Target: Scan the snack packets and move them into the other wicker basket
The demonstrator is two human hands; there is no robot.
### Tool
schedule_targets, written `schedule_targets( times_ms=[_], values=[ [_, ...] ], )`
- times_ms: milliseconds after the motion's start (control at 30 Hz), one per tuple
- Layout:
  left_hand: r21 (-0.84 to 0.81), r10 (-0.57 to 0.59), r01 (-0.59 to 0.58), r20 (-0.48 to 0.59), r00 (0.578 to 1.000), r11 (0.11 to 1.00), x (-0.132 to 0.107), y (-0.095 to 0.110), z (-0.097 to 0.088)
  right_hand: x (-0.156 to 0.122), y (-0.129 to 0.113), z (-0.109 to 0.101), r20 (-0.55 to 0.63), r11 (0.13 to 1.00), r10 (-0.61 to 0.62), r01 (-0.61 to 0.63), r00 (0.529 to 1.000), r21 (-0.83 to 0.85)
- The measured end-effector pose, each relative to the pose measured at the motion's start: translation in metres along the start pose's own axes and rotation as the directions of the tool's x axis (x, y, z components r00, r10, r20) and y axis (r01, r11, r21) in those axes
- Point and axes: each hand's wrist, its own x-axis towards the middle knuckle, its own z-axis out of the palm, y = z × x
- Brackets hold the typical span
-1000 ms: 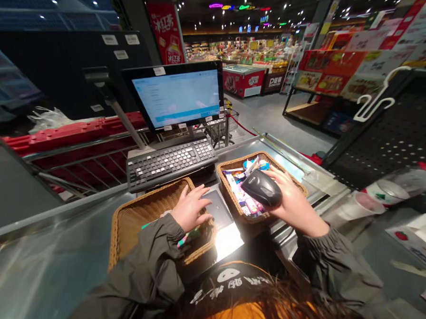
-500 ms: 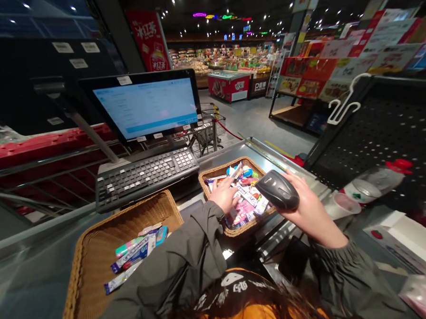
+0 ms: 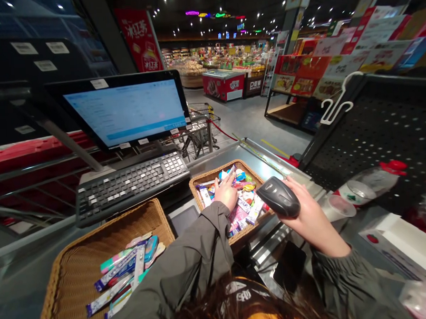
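My left hand [image 3: 226,194] reaches into the smaller wicker basket [image 3: 195,189], its fingers spread among small, brightly wrapped packets [image 3: 249,195]. A slim wrapped stick [image 3: 232,169] lies by its fingertips; nothing clearly sits in its grasp. My right hand [image 3: 303,207] is closed around a black barcode scanner [image 3: 279,196], held over the right side of that basket. To the left, a larger wicker basket [image 3: 67,276] holds several wrapped sticks [image 3: 113,269] and a blue packet [image 3: 152,247]. My left sleeve covers part of this larger basket.
A monitor [image 3: 132,109] and black keyboard [image 3: 132,185] stand at the left of the metal counter [image 3: 213,162]. On the right are a plastic cup [image 3: 339,207], a red-capped bottle [image 3: 376,182], a white box [image 3: 403,244] and a black perforated panel [image 3: 382,122].
My left hand has shifted rightward and deeper over the packets. More sticks show in the larger basket. The camera view has turned slightly right; the scanner stays in my right hand.
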Motion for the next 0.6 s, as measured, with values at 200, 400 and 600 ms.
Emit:
schedule_targets(
  times_ms=[200,400,600],
  values=[
    [-0.014,-0.047,0.047,-0.025,0.999,0.999,-0.005,-0.008,-0.006,0.004,0.0,0.007,0.03,1.0,-0.007,0.007,1.0,0.019],
    [-0.067,-0.108,0.106,-0.026,0.994,0.992,-0.017,-0.021,-0.029,0.004,-0.003,0.008,0.046,1.0,0.003,-0.005,0.999,0.029],
    [-0.086,-0.134,0.119,-0.195,0.972,0.989,-0.037,-0.041,-0.079,0.005,-0.012,0.011,0.039,0.999,-0.018,0.016,0.999,0.049]
  ],
)
